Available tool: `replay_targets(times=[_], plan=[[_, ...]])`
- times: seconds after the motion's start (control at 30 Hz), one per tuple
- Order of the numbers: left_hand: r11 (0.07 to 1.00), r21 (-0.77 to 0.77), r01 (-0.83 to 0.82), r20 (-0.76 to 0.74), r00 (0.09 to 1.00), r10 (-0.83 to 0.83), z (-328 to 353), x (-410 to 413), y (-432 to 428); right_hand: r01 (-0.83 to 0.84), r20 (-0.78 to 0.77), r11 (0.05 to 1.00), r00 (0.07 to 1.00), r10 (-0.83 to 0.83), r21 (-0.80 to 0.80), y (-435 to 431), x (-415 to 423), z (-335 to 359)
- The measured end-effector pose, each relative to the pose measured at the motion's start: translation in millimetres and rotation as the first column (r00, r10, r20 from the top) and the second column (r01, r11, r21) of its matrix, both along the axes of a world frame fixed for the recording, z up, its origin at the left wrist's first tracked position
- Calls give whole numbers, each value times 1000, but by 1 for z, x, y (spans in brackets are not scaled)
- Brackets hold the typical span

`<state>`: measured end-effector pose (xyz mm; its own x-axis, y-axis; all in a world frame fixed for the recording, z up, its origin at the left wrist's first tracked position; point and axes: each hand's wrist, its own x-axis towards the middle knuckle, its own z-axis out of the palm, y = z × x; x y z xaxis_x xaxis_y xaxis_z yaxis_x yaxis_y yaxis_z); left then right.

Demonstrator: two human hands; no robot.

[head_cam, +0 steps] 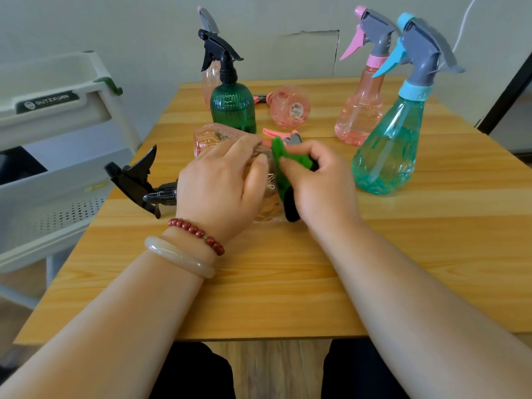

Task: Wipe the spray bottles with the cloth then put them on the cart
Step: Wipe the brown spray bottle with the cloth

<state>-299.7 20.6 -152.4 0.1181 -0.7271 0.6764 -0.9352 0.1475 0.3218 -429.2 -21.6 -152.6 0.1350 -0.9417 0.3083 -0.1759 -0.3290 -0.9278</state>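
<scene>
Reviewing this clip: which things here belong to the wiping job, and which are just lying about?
Job:
- left hand gripping the clear bottle
- right hand holding the green cloth
- dark green bottle, teal bottle and pink bottles waiting on the table
- cart

Not the job:
- bead bracelet
- pale bangle
- white cable on the wall
</scene>
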Motion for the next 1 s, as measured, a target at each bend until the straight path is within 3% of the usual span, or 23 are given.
replay_targets(times=[0.07,0.1,0.13,0.23,0.27,0.33,0.4,0.47,0.5,0.6,0.67,0.7,0.8,0.83,0.87,0.97,1.0], plan=[[1000,-12,7,-3,1000,-7,1,-1,-1,-4,-237,998,971,20,69,-5,-4,-5],[1000,-16,8,1,1000,-8,1,-1,0,-6,-277,996,960,30,87,-6,-4,-7],[1000,-22,10,4,1000,-10,0,0,0,-13,-239,996,970,34,87,-6,-4,-6],[1000,-21,0,13,1000,0,-1,0,2,-44,144,999,989,43,1,2,-2,2],[1000,-15,-6,16,1000,6,0,0,2,-51,182,998,982,57,-41,2,-1,3],[1000,-13,0,15,1000,0,1,-1,1,-60,76,998,995,60,-4,0,-1,2],[1000,-24,14,10,1000,-14,1,-1,1,-49,-184,995,981,64,86,-4,-5,-2],[999,-36,21,10,1000,-20,1,0,2,-51,-305,993,949,81,104,-6,-8,-4],[999,-39,21,12,1000,-20,1,0,2,-55,-272,995,959,77,88,-5,-8,-4],[1000,-19,8,24,1000,-7,-1,0,3,-61,75,998,995,59,23,0,-5,4],[1000,-9,-2,25,1000,3,0,0,2,-86,141,996,987,83,17,1,-5,5],[1000,-10,0,21,1000,0,0,0,2,-95,87,994,992,89,56,0,-6,4],[1000,-21,15,13,1000,-15,1,0,3,-57,-302,990,949,95,133,-3,-8,-1],[1000,-23,16,13,1000,-16,1,0,3,-44,-335,990,938,86,133,-3,-8,-2],[1000,-27,15,12,1000,-15,1,0,4,-40,-297,992,952,76,123,-2,-8,-1],[1000,-15,1,1,1000,-1,-1,0,2,-40,71,996,997,34,84,3,-5,5],[1000,-10,-5,-1,1000,5,-1,0,1,-42,124,996,992,32,74,4,-5,7]])
